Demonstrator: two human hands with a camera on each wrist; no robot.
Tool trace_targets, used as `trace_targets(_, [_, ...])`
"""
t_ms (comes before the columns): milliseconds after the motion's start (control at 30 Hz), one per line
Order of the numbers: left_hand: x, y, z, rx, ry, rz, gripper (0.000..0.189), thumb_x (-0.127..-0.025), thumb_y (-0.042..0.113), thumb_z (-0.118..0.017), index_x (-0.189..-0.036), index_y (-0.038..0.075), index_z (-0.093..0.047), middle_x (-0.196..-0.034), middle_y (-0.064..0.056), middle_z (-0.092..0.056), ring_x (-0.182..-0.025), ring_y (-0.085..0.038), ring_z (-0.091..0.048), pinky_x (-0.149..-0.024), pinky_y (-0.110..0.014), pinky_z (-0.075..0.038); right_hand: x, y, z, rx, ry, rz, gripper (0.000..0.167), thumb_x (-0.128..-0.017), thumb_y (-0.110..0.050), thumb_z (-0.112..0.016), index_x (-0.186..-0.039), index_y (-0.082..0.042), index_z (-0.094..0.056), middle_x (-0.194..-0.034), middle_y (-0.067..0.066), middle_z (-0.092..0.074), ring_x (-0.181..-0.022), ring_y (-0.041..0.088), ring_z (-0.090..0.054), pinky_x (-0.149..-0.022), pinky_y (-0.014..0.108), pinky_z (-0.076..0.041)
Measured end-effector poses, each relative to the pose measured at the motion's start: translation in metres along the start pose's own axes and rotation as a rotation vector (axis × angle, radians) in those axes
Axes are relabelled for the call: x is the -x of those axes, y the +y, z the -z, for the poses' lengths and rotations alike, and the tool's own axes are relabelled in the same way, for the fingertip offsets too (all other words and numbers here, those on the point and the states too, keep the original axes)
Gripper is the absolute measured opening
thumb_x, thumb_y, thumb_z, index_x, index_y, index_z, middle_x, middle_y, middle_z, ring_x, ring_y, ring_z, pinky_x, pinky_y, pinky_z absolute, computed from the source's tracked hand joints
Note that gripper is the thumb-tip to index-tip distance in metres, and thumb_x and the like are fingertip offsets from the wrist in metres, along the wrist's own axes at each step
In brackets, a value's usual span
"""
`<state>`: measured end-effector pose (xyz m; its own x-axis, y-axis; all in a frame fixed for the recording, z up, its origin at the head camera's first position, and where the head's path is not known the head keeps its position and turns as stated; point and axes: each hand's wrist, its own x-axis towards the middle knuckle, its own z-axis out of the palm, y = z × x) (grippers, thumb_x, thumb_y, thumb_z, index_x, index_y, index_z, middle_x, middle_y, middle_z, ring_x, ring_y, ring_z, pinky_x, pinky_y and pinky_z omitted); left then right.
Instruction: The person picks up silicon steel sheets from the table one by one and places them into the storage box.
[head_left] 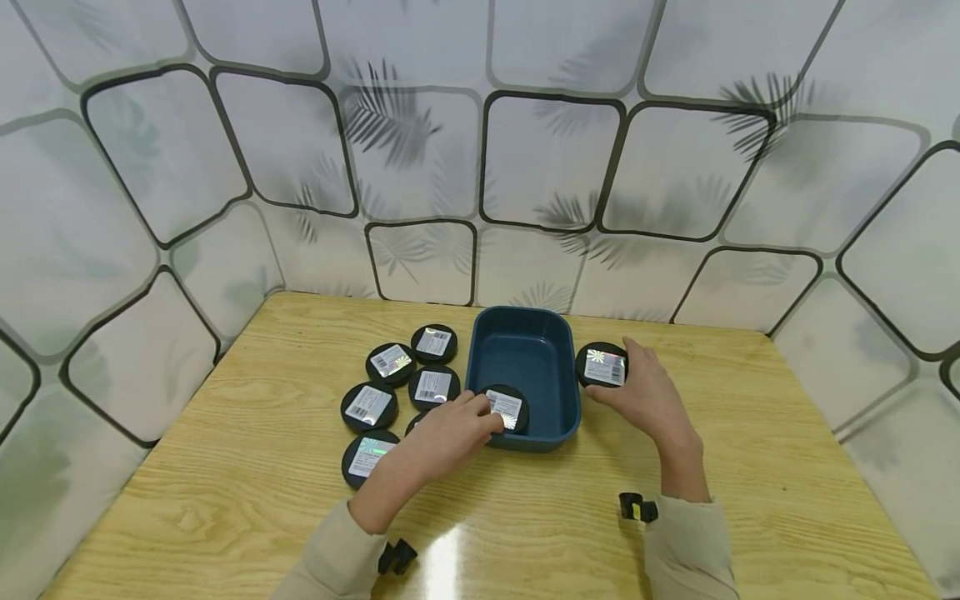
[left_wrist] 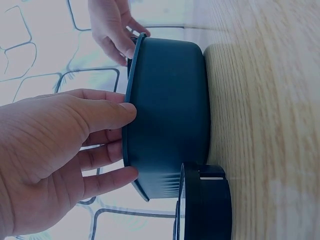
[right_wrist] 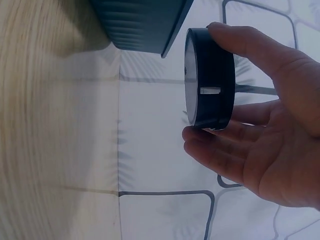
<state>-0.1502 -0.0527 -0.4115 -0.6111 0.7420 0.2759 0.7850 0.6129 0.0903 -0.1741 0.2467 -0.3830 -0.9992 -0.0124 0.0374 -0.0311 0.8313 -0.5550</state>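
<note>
Black disc [head_left: 604, 367], label uppermost, hangs gripped in the right hand [head_left: 651, 396] just right of the blue bin [head_left: 517, 362] in the head view; the step looks like moving discs, calling next for a steady hold. At the near-left rim, the left hand [head_left: 453, 432] meets another disc [head_left: 507, 408]; whether gripping, I cannot tell. Left wrist: thumb over the outer wall. Right wrist: thumb and fingers clasp the disc's pale-notched side.

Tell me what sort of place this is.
Probably an indoor work booth: patterned walls close in round a wooden table that bears a bin and several black discs.
</note>
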Motion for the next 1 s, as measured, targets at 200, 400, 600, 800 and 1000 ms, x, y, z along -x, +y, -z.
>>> trace_targets(200, [0.000,0.000,0.000,0.001,-0.001,-0.003,0.011,-0.092,0.011,-0.070,-0.097,0.020,-0.068,-0.092,0.001,-0.059,-0.081,-0.016,-0.052,-0.069,-0.026,-0.048,0.003,-0.009,-0.001,-0.004,0.002,0.017,0.100,-0.083,-0.033,-0.078,-0.153,0.008,-0.019,-0.143,0.034,-0.037,-0.118,0.045,-0.049,-0.097,0.060,-0.041])
trace_targets(400, [0.000,0.000,0.000,0.001,-0.007,0.000,0.010,-0.092,0.011,-0.070,-0.097,0.020,-0.068,-0.091,0.001,-0.058,-0.080,-0.015,-0.052,-0.069,-0.025,-0.048,0.002,-0.017,-0.008,0.014,-0.011,0.022,0.101,-0.083,-0.035,-0.078,-0.155,0.004,-0.018,-0.148,0.032,-0.033,-0.120,0.044,-0.049,-0.097,0.059,-0.043])
trace_targets(600, [0.000,0.000,0.000,0.006,-0.016,0.003,0.010,-0.092,0.012,-0.070,-0.097,0.020,-0.068,-0.092,0.001,-0.059,-0.080,-0.015,-0.052,-0.069,-0.025,-0.048,0.002,-0.025,-0.015,0.026,-0.023,0.044,0.099,-0.082,-0.033,-0.079,-0.154,0.004,-0.021,-0.145,0.030,-0.036,-0.114,0.040,-0.053,-0.095,0.056,-0.045])
trace_targets(800, [-0.001,0.000,0.001,0.001,-0.019,-0.003,0.011,-0.092,0.012,-0.070,-0.098,0.020,-0.068,-0.093,0.001,-0.059,-0.081,-0.016,-0.052,-0.070,-0.026,-0.049,0.002,-0.032,-0.021,0.015,-0.034,0.073,0.098,-0.082,-0.033,-0.080,-0.153,0.004,-0.024,-0.141,0.028,-0.041,-0.114,0.039,-0.054,-0.095,0.055,-0.045])
trace_targets(1000, [-0.001,0.000,0.000,0.007,-0.026,0.002,0.010,-0.092,0.012,-0.070,-0.098,0.020,-0.068,-0.094,0.001,-0.059,-0.081,-0.016,-0.053,-0.071,-0.026,-0.049,0.002,-0.037,-0.028,-0.015,-0.072,0.098,0.097,-0.082,-0.032,-0.081,-0.153,0.003,-0.025,-0.142,0.026,-0.041,-0.115,0.037,-0.053,-0.096,0.054,-0.045])
